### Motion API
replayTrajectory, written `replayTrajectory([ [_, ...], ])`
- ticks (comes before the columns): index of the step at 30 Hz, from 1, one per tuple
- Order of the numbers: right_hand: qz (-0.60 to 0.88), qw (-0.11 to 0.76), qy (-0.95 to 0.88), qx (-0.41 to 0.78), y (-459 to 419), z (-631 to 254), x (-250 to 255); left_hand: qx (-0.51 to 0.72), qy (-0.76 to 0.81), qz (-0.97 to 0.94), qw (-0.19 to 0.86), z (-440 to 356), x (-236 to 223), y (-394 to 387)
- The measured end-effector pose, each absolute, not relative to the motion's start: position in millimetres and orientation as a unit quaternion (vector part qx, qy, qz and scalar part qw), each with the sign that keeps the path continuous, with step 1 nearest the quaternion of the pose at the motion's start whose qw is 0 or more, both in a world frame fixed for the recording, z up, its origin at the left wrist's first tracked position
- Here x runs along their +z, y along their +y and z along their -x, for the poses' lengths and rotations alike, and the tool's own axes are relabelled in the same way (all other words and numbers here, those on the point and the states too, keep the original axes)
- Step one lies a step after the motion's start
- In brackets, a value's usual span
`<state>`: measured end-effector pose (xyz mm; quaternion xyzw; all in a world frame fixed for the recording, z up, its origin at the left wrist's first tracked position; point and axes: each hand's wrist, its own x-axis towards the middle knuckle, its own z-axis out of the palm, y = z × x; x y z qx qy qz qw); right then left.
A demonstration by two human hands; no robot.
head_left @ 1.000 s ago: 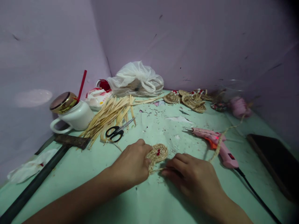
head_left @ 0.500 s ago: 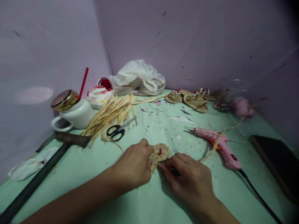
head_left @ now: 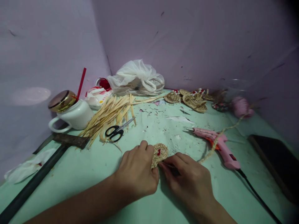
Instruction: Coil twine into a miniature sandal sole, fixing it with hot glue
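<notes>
A small woven straw coil (head_left: 160, 152) with a red dot lies on the green table (head_left: 98, 165). My left hand (head_left: 137, 169) is closed over its left side, fingers pressed down on it. My right hand (head_left: 187, 179) is closed too, pinching the straw cord (head_left: 211, 149) at the coil's lower right edge. The cord runs off to the right, across the pink glue gun (head_left: 217, 144).
Black scissors (head_left: 115, 131) and a bundle of straw strips (head_left: 109, 113) lie to the left. Further left are a white mug (head_left: 72, 113) and a hammer (head_left: 46, 161). Finished straw pieces (head_left: 190, 100), a plastic bag (head_left: 136, 77) and a pink spool (head_left: 241, 106) sit at the back; a dark slab (head_left: 273, 157) lies right.
My left hand has slid further over the coil, covering more of it. My right hand has moved left, up against the coil's edge, drawing the cord in.
</notes>
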<state>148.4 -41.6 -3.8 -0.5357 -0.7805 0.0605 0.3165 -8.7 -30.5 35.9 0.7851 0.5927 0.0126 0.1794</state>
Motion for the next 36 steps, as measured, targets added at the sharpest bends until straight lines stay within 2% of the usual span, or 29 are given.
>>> replayTrajectory([
  [6, 0.538, 0.313, -0.778, 0.089, -41.1, -154.3, -3.3, 0.012, 0.607, -0.778, 0.161, 5.1, 34.9, -31.9],
  [23, 0.472, 0.34, -0.812, 0.054, -40.2, -154.1, -2.0, -0.004, 0.585, -0.798, 0.148, 4.8, 34.2, -34.1],
  [36, 0.515, 0.342, -0.778, 0.105, -39.3, -153.8, -4.2, 0.039, 0.606, -0.783, 0.136, 2.6, 30.3, -31.2],
])
